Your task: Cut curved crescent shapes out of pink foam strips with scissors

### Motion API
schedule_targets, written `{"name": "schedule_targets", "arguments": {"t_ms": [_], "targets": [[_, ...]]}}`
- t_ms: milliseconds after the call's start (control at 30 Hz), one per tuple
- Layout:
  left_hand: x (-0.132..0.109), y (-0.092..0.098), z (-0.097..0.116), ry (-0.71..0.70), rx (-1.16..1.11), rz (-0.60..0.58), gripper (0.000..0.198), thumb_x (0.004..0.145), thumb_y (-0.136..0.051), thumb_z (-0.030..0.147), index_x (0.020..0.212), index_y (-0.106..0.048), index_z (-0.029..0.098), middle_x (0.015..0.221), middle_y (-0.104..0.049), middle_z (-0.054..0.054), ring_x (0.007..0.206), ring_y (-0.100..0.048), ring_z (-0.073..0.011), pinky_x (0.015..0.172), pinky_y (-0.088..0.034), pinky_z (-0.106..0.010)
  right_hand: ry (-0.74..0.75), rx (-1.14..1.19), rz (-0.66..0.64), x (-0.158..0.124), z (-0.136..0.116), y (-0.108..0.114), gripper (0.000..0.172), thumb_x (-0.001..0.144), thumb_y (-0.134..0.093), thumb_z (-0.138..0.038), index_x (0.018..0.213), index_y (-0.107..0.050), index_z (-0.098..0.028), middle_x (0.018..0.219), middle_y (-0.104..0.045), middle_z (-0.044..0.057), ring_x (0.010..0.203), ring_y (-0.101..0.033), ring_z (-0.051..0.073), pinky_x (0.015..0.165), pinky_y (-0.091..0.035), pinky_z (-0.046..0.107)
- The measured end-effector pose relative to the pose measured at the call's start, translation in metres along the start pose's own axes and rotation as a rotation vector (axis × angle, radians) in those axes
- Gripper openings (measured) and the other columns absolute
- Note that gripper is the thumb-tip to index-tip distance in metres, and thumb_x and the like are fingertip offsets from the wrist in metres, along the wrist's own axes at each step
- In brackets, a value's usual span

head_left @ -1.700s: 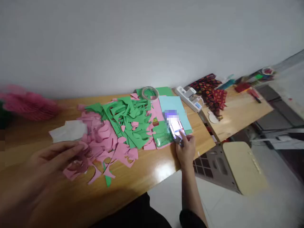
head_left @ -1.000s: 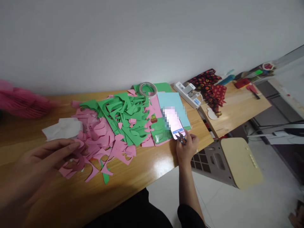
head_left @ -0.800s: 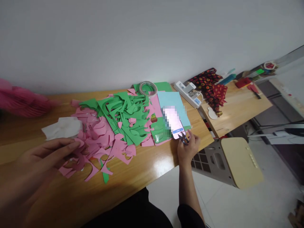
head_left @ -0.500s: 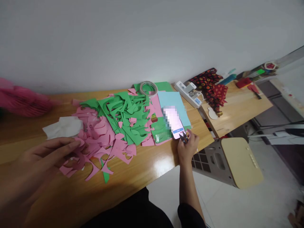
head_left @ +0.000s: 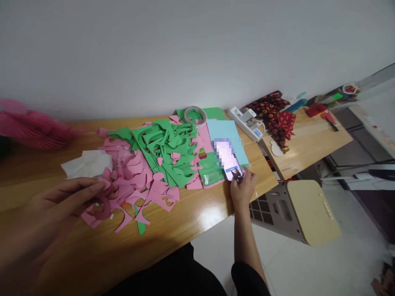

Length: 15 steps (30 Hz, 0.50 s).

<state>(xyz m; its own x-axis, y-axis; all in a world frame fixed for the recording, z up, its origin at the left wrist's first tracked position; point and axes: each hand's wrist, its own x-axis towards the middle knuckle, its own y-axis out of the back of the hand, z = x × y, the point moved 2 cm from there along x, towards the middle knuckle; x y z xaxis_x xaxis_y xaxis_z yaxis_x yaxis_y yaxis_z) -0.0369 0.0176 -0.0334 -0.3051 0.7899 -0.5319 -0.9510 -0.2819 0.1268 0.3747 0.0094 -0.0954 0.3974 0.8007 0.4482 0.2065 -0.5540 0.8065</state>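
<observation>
My left hand point(head_left: 75, 195) pinches a curved pink paper piece point(head_left: 104, 209) between thumb and fingers, at the left edge of a heap of pink paper scraps point(head_left: 132, 172). Its lower part hangs over the scraps. Green paper scraps point(head_left: 166, 144) lie heaped to the right of the pink ones. My right hand point(head_left: 243, 189) is closed round dark-bladed scissors point(head_left: 237, 176), whose handles are hidden in the palm. Their tips point over the lower end of a lit phone point(head_left: 227, 158). Under the phone are a light blue sheet point(head_left: 226, 127) and green paper.
A tape roll point(head_left: 195, 116) sits near the wall. White tissue point(head_left: 88, 163) lies left of the scraps, with a pink honeycomb paper decoration point(head_left: 33, 127) behind. A power strip point(head_left: 247, 123) and patterned cloth point(head_left: 274, 115) are to the right. A beige-topped unit point(head_left: 313, 211) stands below the table edge.
My view has shifted slightly, so the table things sit a little further right. Both hands keep hold of the same things and have barely moved.
</observation>
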Motion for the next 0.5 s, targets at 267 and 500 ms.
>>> {"name": "schedule_targets", "arguments": {"t_ms": [267,500], "targets": [[0.0056,0.0044,-0.0059,0.015,0.014,-0.033,0.029,0.041,-0.087,0.034,0.061,-0.072,0.019,0.060,-0.071,-0.002,0.055,-0.066,-0.0145,0.049,-0.054,-0.015,0.001,-0.016,0.016,-0.0006,-0.0005,0.0010,0.040,0.076,-0.053,-0.020,0.115,-0.057,-0.014,0.095,-0.047,0.012,0.087,-0.053,0.028,0.079,-0.047,0.045],[0.0019,0.0010,-0.0031,0.029,0.002,-0.046,0.031,0.041,-0.086,0.035,0.063,-0.072,0.019,0.060,-0.071,-0.002,0.055,-0.066,-0.0153,0.048,-0.055,-0.017,0.008,-0.001,0.047,-0.0001,-0.0019,0.0024,0.038,0.077,-0.053,-0.022,0.114,-0.058,-0.013,0.094,-0.048,0.011,0.085,-0.053,0.027,0.075,-0.049,0.043]]}}
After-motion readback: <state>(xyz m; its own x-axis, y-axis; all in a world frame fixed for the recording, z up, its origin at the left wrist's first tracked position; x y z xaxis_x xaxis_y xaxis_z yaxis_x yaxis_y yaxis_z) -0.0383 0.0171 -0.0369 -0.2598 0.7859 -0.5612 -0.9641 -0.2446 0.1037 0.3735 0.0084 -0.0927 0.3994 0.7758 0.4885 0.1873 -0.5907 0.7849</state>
